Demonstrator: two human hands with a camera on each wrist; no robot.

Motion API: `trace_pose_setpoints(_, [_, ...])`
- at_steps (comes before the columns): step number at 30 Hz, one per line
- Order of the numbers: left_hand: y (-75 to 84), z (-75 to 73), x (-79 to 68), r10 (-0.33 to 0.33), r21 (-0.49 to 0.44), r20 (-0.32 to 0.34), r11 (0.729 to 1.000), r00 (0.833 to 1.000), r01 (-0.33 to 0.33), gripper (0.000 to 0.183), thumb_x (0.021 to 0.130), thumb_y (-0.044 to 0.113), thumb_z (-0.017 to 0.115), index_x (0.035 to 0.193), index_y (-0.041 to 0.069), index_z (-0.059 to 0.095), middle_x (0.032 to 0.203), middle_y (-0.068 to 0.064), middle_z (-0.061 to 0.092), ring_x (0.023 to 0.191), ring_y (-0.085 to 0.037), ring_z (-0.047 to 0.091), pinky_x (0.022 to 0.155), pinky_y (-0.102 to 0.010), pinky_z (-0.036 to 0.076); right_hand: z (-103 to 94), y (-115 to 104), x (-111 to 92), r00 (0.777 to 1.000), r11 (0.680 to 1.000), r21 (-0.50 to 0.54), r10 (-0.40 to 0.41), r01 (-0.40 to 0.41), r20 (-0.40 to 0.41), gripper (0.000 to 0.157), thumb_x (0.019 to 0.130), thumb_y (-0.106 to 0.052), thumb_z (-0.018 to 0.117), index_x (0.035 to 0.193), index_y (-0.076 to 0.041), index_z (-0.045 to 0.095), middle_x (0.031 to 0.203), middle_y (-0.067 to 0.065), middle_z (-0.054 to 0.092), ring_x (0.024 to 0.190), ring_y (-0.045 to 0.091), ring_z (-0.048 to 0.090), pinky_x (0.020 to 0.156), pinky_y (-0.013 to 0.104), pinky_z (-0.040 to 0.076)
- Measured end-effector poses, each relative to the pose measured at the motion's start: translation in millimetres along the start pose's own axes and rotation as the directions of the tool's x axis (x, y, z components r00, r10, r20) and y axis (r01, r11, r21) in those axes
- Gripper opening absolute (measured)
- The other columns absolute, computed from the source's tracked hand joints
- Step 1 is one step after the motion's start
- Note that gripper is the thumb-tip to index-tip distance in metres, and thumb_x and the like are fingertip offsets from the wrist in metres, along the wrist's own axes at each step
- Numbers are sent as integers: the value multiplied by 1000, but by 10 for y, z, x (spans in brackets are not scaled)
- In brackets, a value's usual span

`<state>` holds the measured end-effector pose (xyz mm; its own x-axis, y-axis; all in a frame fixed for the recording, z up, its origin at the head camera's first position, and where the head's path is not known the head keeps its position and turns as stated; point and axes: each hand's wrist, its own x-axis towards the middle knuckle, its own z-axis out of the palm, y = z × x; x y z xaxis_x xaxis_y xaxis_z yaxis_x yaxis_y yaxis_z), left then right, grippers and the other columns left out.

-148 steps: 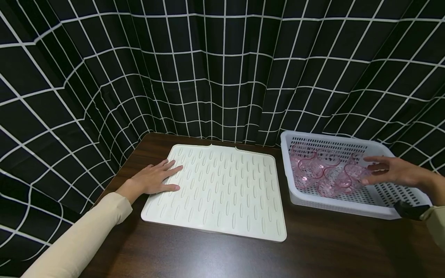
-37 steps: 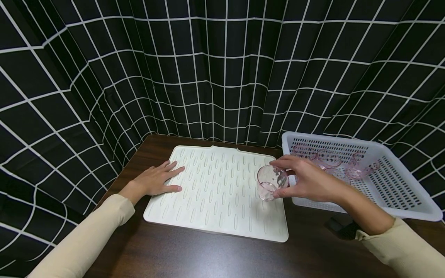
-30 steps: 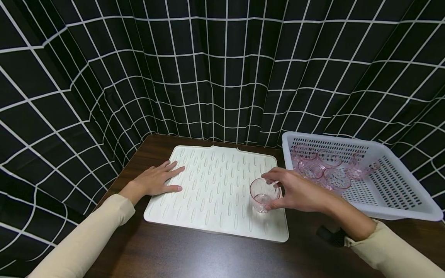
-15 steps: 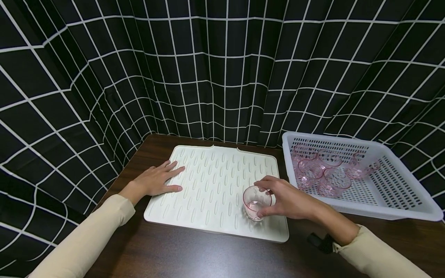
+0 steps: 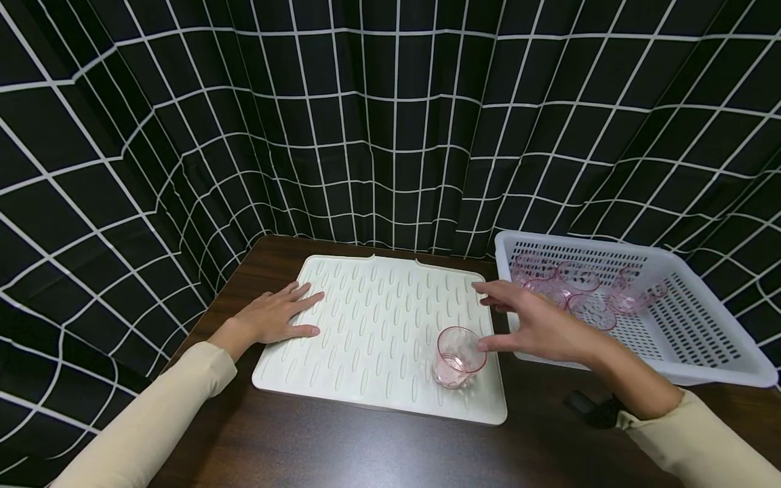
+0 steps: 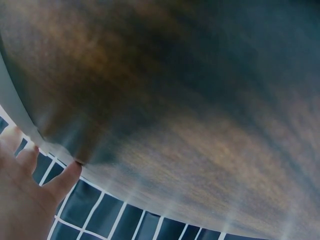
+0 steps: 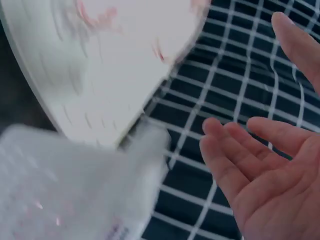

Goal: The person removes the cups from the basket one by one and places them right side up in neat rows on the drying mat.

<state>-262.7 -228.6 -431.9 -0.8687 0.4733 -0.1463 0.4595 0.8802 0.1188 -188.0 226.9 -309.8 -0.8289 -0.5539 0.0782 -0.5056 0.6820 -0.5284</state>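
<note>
A clear pink-rimmed glass (image 5: 451, 371) stands upright on the right front part of the white ridged mat (image 5: 366, 325). My right hand (image 5: 539, 322) is just right of it, fingers spread and holding nothing; in the head view the thumb overlaps the glass's rim. The right wrist view also shows that hand (image 7: 270, 175) with nothing in its grasp, beside the blurred mat (image 7: 100, 100). On the mat's left edge my left hand (image 5: 274, 315) rests flat with its fingers apart. Part of the left hand (image 6: 30, 185) shows in the left wrist view.
To the right of the mat stands a white perforated plastic basket (image 5: 714, 339). Several pink-rimmed glasses (image 5: 592, 313) are grouped in its left half. Below everything is a dark wooden table (image 5: 342, 447), with a black curtain (image 5: 403, 122) of white grid lines behind.
My right hand took a glass from the basket, set it on the mat and let go. It has since drawn back to the right. The left hand stays put.
</note>
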Motion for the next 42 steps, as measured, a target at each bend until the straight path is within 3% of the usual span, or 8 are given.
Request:
trace_pose_setpoints(9, [1,-18,-7,-3,6,-3,1000,1000,3,85,91,75,44,158,24,31,163,-15,23,149,-41,18,108,-70,25,-570,210,-84,964,996,46,91,-82,-252,87,84,-23,83,153,-1,35,152,27,39,134,51,40,105,66,33])
trace_pose_setpoints(14, [3,-11,0,9,2,0,1000,1000,-9,85,91,75,44,158,24,31,163,-15,23,149,-41,18,108,-69,26,-784,452,-148,926,979,108,199,-173,-322,85,88,-19,78,156,-6,29,154,27,35,136,51,37,105,64,32])
trace_pose_setpoints(19, [-6,-1,9,10,6,2,1000,1000,-10,86,90,76,43,158,24,31,163,-15,23,149,-41,18,108,-69,27,-943,709,-226,875,956,134,293,-261,-385,83,94,-28,71,159,-12,22,158,24,29,140,49,31,109,61,29])
trace_pose_setpoints(22, [-9,3,16,7,2,1,1000,1000,-7,87,90,78,41,158,25,31,163,-15,24,149,-41,19,108,-70,26,-1014,864,-270,843,938,171,345,-301,-412,84,96,-35,68,160,-17,18,162,20,23,144,46,26,115,50,27])
trace_pose_setpoints(25, [-14,3,19,5,1,1,1000,1000,-5,87,90,78,41,158,25,31,163,-15,23,149,-41,18,108,-70,26,-1070,1017,-309,809,919,203,393,-337,-437,83,96,-39,66,161,-23,16,163,17,21,147,40,24,114,25,26])
trace_pose_setpoints(28, [-12,3,17,3,-3,2,1000,1000,-3,87,90,78,41,158,25,31,163,-15,23,149,-41,18,108,-71,25,-1114,1170,-341,776,897,237,442,-373,-450,83,95,-44,64,161,-28,15,165,13,20,149,33,23,111,18,25])
trace_pose_setpoints(34, [-6,16,19,4,-4,-1,1000,1000,-4,85,91,76,43,158,25,31,163,-14,23,149,-40,18,108,-71,24,-1121,1400,-371,691,838,341,544,-426,-475,91,94,-50,63,161,-30,5,167,7,9,150,34,16,117,51,19])
trace_pose_setpoints(42, [-16,11,16,-2,2,-5,1000,1000,2,85,90,76,45,158,27,30,164,-13,22,150,-39,17,109,-69,25,-1091,1631,-431,579,751,447,660,-485,-480,95,94,-50,60,161,-19,0,166,14,1,150,37,9,118,53,16])
